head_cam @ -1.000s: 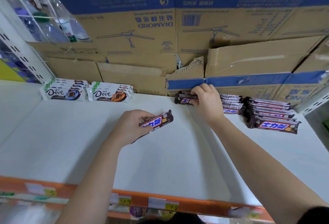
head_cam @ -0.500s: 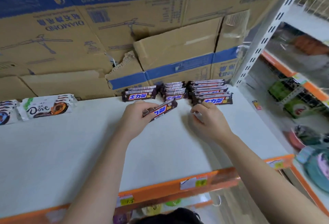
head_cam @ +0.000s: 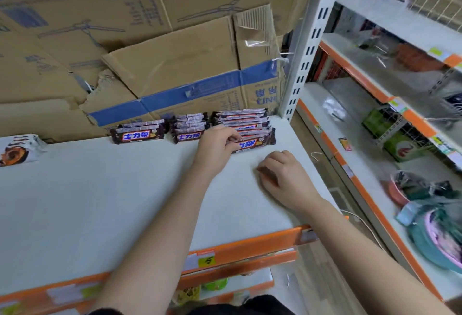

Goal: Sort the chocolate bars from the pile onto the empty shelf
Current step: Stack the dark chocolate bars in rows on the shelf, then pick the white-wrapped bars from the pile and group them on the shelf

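Head view: brown blue-lettered chocolate bar (head_cam: 253, 144) has moved from mid-shelf to the right-hand stack of bars (head_cam: 241, 117).
Left hand (head_cam: 216, 148) grip pinches it; right hand (head_cam: 283, 177) rests curled on the white shelf (head_cam: 100, 202).

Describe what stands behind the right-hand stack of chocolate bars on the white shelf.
Behind the right-hand stack stands a cardboard box with a blue band, beside the white upright. The stack hides the box's foot; the left hand, pinching its front bar, covers one corner.

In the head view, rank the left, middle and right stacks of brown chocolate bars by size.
1. Right stack, partly behind the left hand.
2. Left stack and middle stack: look alike, unranked.
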`<state>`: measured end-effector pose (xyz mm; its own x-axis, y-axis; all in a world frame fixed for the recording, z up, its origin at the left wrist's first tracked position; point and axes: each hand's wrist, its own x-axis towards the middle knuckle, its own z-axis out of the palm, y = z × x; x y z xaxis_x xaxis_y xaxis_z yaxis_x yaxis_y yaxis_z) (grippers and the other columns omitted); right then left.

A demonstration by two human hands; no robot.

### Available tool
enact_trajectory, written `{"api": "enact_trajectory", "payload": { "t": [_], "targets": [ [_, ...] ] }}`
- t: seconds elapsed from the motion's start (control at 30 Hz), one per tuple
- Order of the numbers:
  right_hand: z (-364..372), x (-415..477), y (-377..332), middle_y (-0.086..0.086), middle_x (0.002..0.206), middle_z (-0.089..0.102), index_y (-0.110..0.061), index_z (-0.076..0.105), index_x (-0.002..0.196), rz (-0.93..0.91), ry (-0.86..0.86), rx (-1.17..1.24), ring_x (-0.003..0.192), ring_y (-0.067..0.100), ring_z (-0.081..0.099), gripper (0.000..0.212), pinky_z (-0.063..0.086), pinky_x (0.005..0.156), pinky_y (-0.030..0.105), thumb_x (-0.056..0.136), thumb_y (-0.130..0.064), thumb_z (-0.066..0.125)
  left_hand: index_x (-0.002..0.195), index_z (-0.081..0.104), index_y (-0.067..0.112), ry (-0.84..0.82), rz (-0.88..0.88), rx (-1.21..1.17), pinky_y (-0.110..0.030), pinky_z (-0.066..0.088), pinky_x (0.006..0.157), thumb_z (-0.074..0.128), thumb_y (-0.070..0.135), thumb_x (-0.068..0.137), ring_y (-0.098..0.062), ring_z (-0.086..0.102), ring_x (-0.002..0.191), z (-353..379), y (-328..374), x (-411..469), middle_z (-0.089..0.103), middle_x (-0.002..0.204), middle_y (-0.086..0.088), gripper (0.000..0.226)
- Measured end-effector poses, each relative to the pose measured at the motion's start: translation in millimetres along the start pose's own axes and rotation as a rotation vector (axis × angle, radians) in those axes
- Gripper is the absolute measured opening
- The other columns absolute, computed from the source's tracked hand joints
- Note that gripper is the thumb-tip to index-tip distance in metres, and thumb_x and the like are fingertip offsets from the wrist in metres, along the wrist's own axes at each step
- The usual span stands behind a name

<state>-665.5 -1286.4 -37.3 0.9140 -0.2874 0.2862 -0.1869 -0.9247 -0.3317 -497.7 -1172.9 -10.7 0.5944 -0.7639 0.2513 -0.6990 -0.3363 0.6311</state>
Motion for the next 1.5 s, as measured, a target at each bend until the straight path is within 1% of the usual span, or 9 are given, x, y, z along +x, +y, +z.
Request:
{"api": "enact_trajectory", "payload": {
  "t": [0.1,0.23,0.53,0.77,0.97,1.1,1.27,1.4,1.5],
  "targets": [
    [3,0,2,0.001,0.088,0.059,-0.016,0.064,0.091,0.018,0.015,0.034,0.079,0.026,0.049,0.016,0.042,0.072,0.036,0.081,-0.021,0.054,0.089,0.073,0.009,0.053,-0.010,0.068,-0.029,0.036,0.077,0.073,0.010,0.072,-0.028,0.055,0.088,15,4,6,0.069,0.088,-0.009,0.017],
    [6,1,5,-0.001,0.086,0.058,-0.016,0.063,0.091,0.034,0.026,0.067,0.077,0.025,0.048,0.015,0.041,0.071,0.036,0.080,-0.021,0.053,0.087,0.071,0.011,0.086,-0.003,0.124,-0.024,0.034,0.078,0.079,0.015,0.064,-0.027,0.052,0.090,26,2,9,0.065,0.089,-0.006,0.024],
    [3,3,4,0.000,0.082,0.057,-0.017,0.062,0.090,0.038,0.003,0.064,0.075,0.023,0.046,0.019,0.043,0.067,0.039,0.081,-0.026,0.048,0.096,0.060,0.023,0.178,-0.057,0.262,-0.036,0.034,0.087,0.079,0.035,0.066,-0.021,0.049,0.098,31,9,9,0.056,0.099,0.002,0.037],
    [6,40,-35,0.004,0.087,0.061,-0.013,0.063,0.091,-0.138,-0.046,0.132,0.083,0.028,0.054,0.012,0.043,0.073,0.037,0.081,-0.018,0.058,0.096,0.064,0.020,0.255,-0.163,0.269,-0.039,0.044,0.083,0.062,0.028,0.085,-0.024,0.060,0.093,-21,-27,-33,0.063,0.099,0.000,0.014],
    [41,71,-125,0.006,0.093,0.062,-0.013,0.064,0.096,-0.308,-0.134,0.226,0.091,0.030,0.055,0.027,0.048,0.076,0.040,0.083,-0.027,0.045,0.099,0.065,0.024,0.298,-0.361,0.444,-0.039,0.042,0.082,0.057,0.028,0.088,-0.020,0.062,0.093,-94,-83,-119,0.066,0.100,0.003,0.014],
    [76,83,-205,0.005,0.097,0.062,-0.015,0.064,0.099,-0.424,-0.172,0.249,0.094,0.027,0.055,0.018,0.046,0.076,0.036,0.084,-0.019,0.055,0.097,0.066,0.024,0.353,-0.466,0.509,-0.040,0.041,0.080,0.060,0.024,0.085,-0.022,0.063,0.093,-153,-122,-192,0.066,0.097,0.002,0.013],
    [119,93,-329,0.002,0.099,0.062,-0.018,0.063,0.099,-0.503,-0.218,0.332,0.096,0.025,0.057,0.022,0.049,0.079,0.039,0.081,-0.023,0.052,0.100,0.065,0.024,0.412,-0.575,0.552,-0.039,0.040,0.084,0.059,0.025,0.085,-0.023,0.062,0.096,-245,-167,-290,0.066,0.099,0.002,0.016],
    [150,98,-421,0.000,0.099,0.062,-0.018,0.065,0.098,-0.494,-0.170,0.410,0.095,0.020,0.057,0.016,0.041,0.075,0.026,0.083,-0.016,0.060,0.097,0.066,0.026,0.452,-0.625,0.556,-0.039,0.041,0.083,0.047,0.035,0.083,-0.023,0.062,0.094,-309,-201,-355,0.065,0.096,0.003,0.025],
    [173,96,-483,0.001,0.097,0.062,-0.017,0.065,0.097,-0.514,-0.177,0.439,0.092,0.022,0.058,0.016,0.046,0.076,0.030,0.082,-0.015,0.061,0.096,0.065,0.026,0.462,-0.656,0.553,-0.037,0.044,0.081,0.047,0.037,0.084,-0.022,0.062,0.094,-347,-227,-395,0.065,0.095,0.003,0.025]
  ]
}}
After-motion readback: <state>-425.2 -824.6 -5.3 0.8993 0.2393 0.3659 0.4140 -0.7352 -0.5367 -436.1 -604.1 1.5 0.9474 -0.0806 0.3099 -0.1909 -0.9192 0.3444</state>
